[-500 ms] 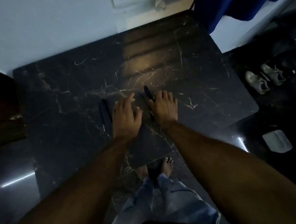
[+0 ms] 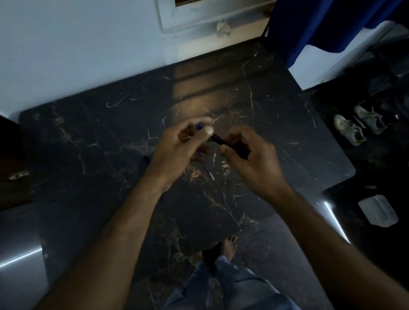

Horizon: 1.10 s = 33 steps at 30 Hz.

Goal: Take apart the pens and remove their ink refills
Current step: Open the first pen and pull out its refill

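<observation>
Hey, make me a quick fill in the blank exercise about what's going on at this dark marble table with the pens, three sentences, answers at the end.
1. The right hand grips the dark pen above the marble ____.
2. The left hand pinches a small piece coloured ____.
3. A thin pen part lies on the table, below and ____ the two hands.

Missing words: table; blue; between
</observation>
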{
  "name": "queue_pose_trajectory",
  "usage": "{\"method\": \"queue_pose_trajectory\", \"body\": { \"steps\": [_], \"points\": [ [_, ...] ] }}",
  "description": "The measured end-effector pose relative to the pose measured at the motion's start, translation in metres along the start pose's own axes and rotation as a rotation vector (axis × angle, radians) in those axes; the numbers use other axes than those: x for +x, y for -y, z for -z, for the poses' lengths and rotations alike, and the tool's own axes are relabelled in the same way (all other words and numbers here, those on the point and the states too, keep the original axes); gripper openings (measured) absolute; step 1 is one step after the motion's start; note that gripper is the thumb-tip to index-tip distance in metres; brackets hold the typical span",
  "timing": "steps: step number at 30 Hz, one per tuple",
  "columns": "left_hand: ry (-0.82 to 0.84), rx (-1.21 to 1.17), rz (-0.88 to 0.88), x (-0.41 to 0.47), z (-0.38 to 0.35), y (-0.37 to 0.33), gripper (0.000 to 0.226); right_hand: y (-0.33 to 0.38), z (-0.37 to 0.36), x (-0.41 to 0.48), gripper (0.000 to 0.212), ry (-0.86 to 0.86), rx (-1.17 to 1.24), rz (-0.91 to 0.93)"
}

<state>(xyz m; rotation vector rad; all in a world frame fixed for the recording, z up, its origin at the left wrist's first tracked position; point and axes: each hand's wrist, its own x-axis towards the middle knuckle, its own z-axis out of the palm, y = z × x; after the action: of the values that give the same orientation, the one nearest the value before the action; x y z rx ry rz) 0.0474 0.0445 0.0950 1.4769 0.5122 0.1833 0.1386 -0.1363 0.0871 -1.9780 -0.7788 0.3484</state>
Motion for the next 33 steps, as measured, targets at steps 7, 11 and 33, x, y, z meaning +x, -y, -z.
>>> {"method": "queue_pose_trajectory", "body": {
  "steps": [7,11,33],
  "points": [
    [0.056,0.006,-0.215,-0.028,-0.017,-0.053,0.016,0.058,0.059,-0.02,0.015,0.073,-0.09,0.158],
    [0.019,-0.152,-0.196,-0.034,-0.032,-0.058,0.017,0.07,0.064,-0.017,0.017,0.069,-0.107,0.157],
    [-0.392,-0.182,-0.424,-0.003,-0.067,-0.068,0.01,0.085,0.049,0.033,0.023,-0.105,0.003,0.095]
  ]
}}
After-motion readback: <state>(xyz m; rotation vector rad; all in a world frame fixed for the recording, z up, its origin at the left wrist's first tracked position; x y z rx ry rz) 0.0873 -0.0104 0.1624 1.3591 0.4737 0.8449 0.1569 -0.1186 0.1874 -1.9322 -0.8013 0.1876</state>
